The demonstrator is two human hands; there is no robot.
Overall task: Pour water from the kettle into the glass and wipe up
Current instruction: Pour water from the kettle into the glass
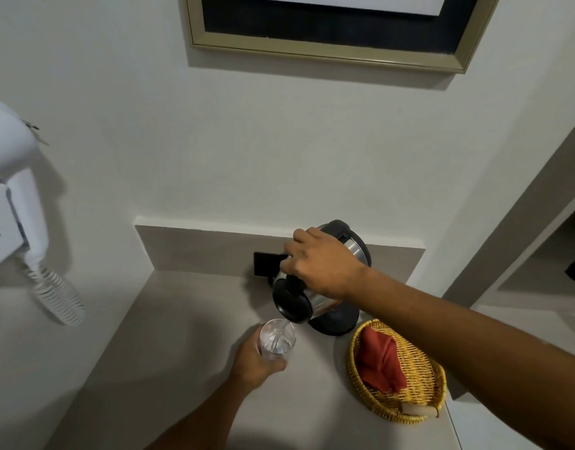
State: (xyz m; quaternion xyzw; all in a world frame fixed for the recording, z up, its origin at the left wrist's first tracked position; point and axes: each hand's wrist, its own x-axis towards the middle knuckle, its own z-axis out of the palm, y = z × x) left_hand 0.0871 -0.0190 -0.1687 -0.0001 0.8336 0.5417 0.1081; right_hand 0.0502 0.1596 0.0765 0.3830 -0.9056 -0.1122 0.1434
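Right hand (315, 264): gripped the tilted kettle (312, 297), pouring.
Left hand (255, 363): wrapped around the glass (277, 336) at the kettle's 7 o'clock.

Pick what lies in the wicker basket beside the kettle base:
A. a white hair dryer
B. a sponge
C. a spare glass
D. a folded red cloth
D: a folded red cloth lies inside the wicker basket, to the right of the glass being filled from the kettle.

A beige counter (182, 319) carries a wicker basket (412, 407), a black kettle base (338, 323) and perhaps the glass (277, 341).
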